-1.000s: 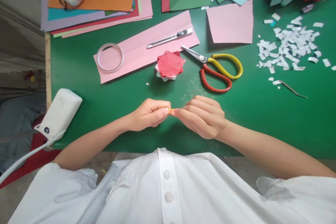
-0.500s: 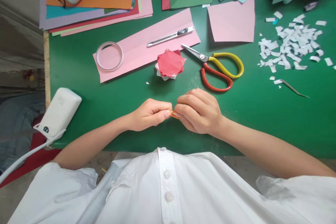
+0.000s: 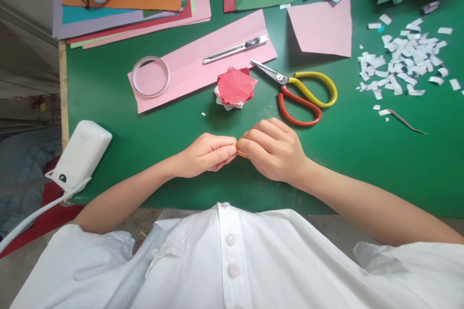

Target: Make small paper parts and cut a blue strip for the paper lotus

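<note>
My left hand (image 3: 206,154) and my right hand (image 3: 273,150) meet fingertip to fingertip just above the near edge of the green table (image 3: 108,91). Both pinch a small orange paper piece (image 3: 239,153), of which only a sliver shows between the fingers. Beyond the hands sits a folded red paper flower (image 3: 235,88) on white and pink layers. Red-and-yellow-handled scissors (image 3: 300,94) lie to its right, blades pointing left.
A long pink sheet (image 3: 188,65) carries a tape ring (image 3: 151,76) and a utility knife (image 3: 235,49). Stacked coloured paper (image 3: 130,5) fills the far left, white paper scraps (image 3: 402,60) and tweezers (image 3: 406,122) the right. A white power bank (image 3: 81,153) with cable sits at the left edge.
My right hand has shifted left and slightly away from me, closing up against the left hand; less of the orange piece shows now.
</note>
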`<state>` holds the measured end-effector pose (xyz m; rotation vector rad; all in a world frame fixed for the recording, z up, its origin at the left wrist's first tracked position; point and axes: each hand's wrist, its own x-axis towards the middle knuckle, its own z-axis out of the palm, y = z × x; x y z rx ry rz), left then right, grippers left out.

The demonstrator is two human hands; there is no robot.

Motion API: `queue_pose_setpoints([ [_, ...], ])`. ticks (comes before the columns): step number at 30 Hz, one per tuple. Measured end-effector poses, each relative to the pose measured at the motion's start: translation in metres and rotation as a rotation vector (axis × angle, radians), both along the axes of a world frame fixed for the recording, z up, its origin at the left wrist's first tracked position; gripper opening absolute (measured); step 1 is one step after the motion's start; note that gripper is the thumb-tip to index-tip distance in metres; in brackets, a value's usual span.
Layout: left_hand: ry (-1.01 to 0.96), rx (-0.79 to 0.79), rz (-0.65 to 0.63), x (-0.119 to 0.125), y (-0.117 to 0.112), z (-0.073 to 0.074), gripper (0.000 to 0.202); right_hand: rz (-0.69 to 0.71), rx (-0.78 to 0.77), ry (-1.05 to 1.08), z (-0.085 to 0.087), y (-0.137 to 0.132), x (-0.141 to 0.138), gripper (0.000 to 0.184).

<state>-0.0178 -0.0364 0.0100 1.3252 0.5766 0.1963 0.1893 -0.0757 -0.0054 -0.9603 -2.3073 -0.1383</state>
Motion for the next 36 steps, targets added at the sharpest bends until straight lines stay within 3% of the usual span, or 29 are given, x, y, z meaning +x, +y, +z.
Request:
queue_pose_setpoints([
  [6, 0.023, 0.034, 0.014, -0.001, 0.002, 0.002, 0.039, 0.072, -0.087, 0.03, -0.003, 0.001, 0.002, 0.016],
  [8, 0.02, 0.18, 0.001, 0.0, 0.001, 0.002, 0.039, 0.141, -0.213, 0.096, -0.003, 0.002, 0.004, 0.019],
  [12, -0.062, 0.627, 0.05, 0.003, -0.003, -0.001, 0.033, 0.282, -0.571, 0.323, 0.001, 0.003, 0.007, 0.023],
  [15, -0.09, 0.813, 0.101, 0.004, -0.006, -0.007, 0.025, 0.296, -0.674, 0.424, 0.005, 0.004, 0.009, 0.02],
  [23, -0.009, 1.013, 0.243, 0.003, -0.007, -0.009, 0.017, 0.195, -0.464, 0.362, 0.003, 0.0, 0.008, 0.016],
  [31, 0.071, 1.151, 0.128, 0.003, -0.008, -0.006, 0.021, 0.083, 0.019, -0.093, 0.01, -0.001, 0.009, 0.013],
  [36, 0.115, 1.2, 0.057, 0.002, -0.004, -0.005, 0.026, 0.109, 0.093, -0.198, 0.015, 0.0, 0.008, 0.016],
])
